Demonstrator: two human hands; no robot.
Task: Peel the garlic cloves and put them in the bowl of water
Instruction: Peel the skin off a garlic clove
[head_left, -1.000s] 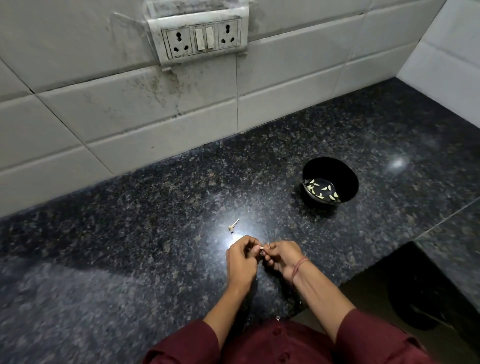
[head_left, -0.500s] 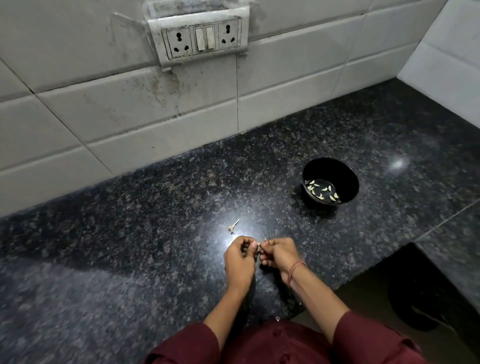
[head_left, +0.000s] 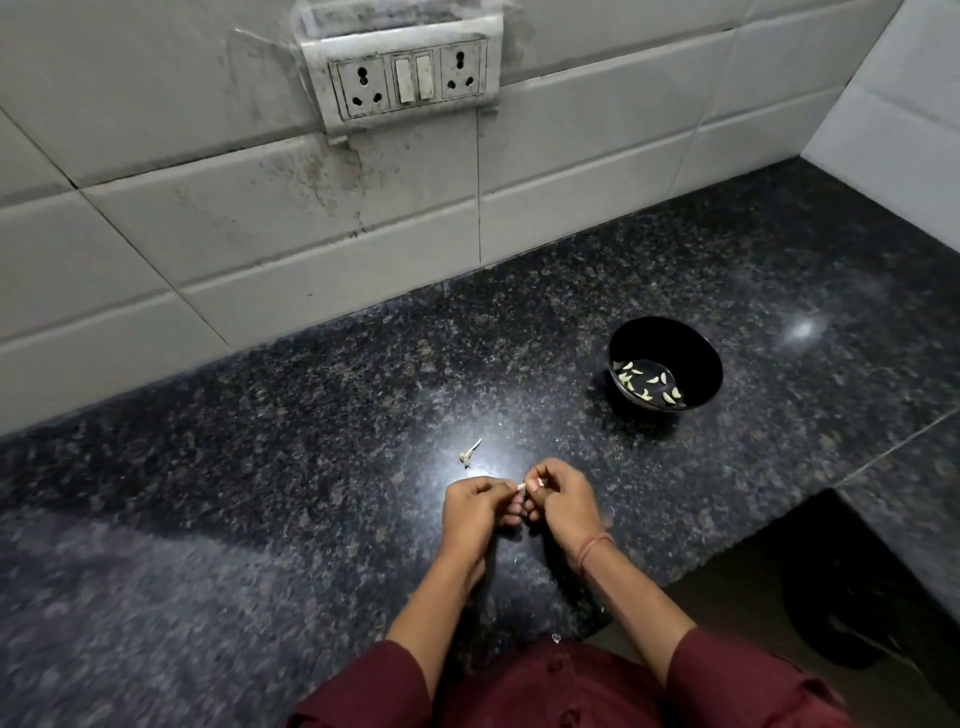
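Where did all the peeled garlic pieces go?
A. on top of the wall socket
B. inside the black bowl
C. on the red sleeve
B: the pale peeled cloves lie together at the bottom of the black bowl on the dark counter, not on the socket or the sleeve.

Speckled black granite counter, grimy white tiled wall behind, stained socket-and-switch panel on the tiles.
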